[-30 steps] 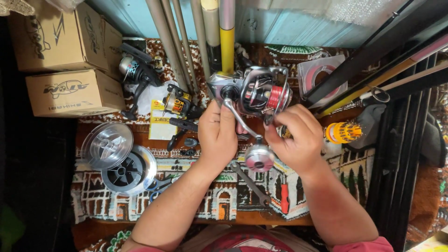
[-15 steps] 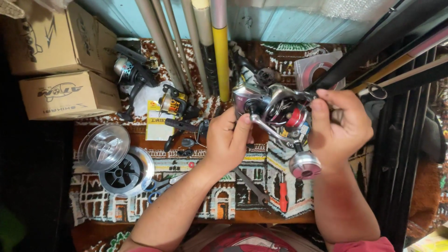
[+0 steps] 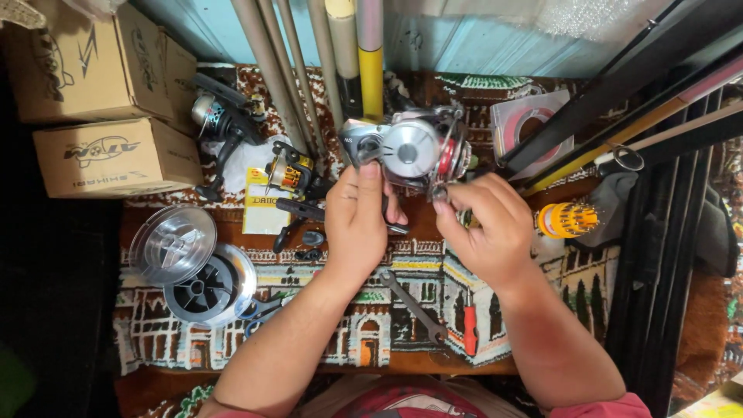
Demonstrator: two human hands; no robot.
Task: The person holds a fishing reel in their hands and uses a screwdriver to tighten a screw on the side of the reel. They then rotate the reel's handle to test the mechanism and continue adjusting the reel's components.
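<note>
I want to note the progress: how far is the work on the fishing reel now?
Done: tools are out, a wrench lies on the patterned mat. In hand: the left hand holds the silver reel up; the right hand pinches a small part at its red spool. Left: another reel lies untouched.

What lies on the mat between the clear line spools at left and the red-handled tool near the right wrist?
In the head view, a pair of scissors, the left forearm and a metal wrench lie between the clear spools and red-handled tool.
</note>
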